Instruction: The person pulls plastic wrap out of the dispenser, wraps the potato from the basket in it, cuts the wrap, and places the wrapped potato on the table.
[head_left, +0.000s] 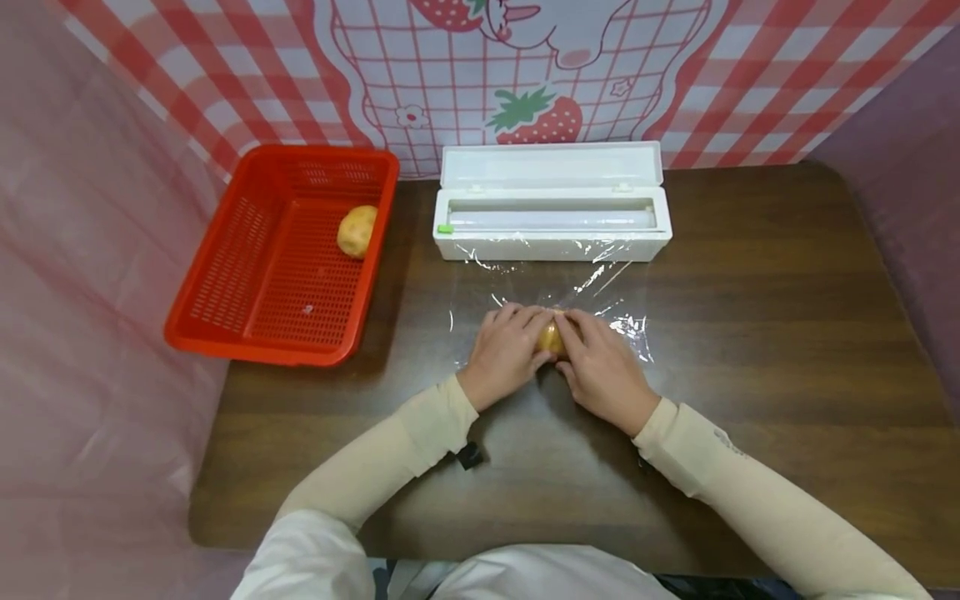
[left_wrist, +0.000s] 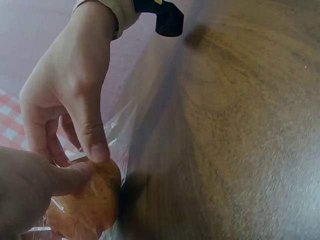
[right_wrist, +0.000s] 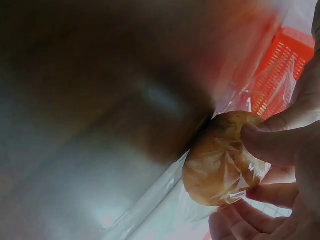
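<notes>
A yellow-brown potato (head_left: 551,340) sits between the two hands, with clear cling film (head_left: 630,292) stretched over and around it. The left hand (head_left: 506,346) holds the potato from the left side. From the right, the right hand (head_left: 603,367) grips it with thumb and fingers. In the left wrist view both thumbs meet on top of the wrapped potato (left_wrist: 92,200). Crinkled film covers the potato (right_wrist: 222,165) in the right wrist view, where the right thumb presses its upper side. The film runs back to a white dispenser box (head_left: 551,248) whose lid stands open.
A red plastic basket (head_left: 262,354) stands at the left, holding another potato (head_left: 357,232) by its right wall. Inside the dispenser lies a film roll (head_left: 551,219), with a green slider (head_left: 446,228) at its left front edge. A checkered cloth (head_left: 750,83) hangs behind the wooden table (head_left: 787,333).
</notes>
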